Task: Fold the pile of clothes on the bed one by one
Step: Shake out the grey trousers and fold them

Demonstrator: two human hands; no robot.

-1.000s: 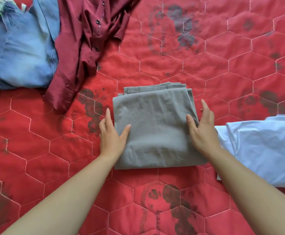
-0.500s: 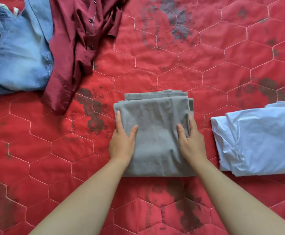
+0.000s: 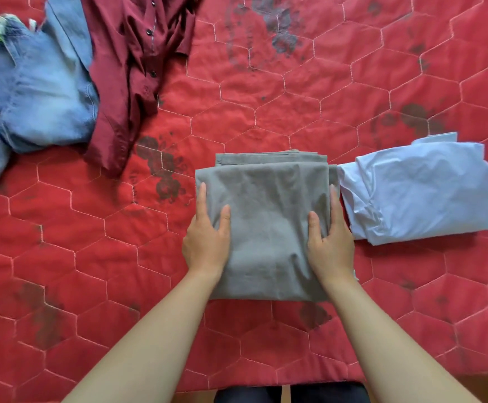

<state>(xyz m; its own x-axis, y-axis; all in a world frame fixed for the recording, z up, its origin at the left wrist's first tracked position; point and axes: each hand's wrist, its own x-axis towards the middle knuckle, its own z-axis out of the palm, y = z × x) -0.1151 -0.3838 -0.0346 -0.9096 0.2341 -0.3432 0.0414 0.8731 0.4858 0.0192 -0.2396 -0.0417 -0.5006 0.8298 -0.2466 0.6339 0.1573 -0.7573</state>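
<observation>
Clothes on the bed (image 3: pixel 295 97) fall into two lots, as I see it from here: folded ones to the right, unfolded ones up at the far left. The grey cloth (image 3: pixel 268 228) sits in front of the person as a neat, thick rectangle with its layered edges showing along the far side, so I judge its folding done or all but done.

The left hand (image 3: pixel 206 242) is set against its left edge and the right hand (image 3: pixel 331 245) against its right edge. On both, the fingers I can see are straight along the sides and the thumbs lie flat on top. They squeeze the bundle between them rather than clutch it. Whether any fingers reach under the cloth I cannot tell.

Just to the right lies a pale shirt (image 3: pixel 420 190), already folded, though loosely and a bit rumpled. The grey cloth's far right corner seems to touch it, and the right hand sits in the narrow space between the two.

What is left looks plain enough. A maroon shirt (image 3: pixel 132 77) lies crumpled and open, buttons showing, and beside it, touching it, the jeans (image 3: pixel 33 94) lie in a heap that runs off the left edge of view. So I count two pieces folded and at least two to go.
</observation>
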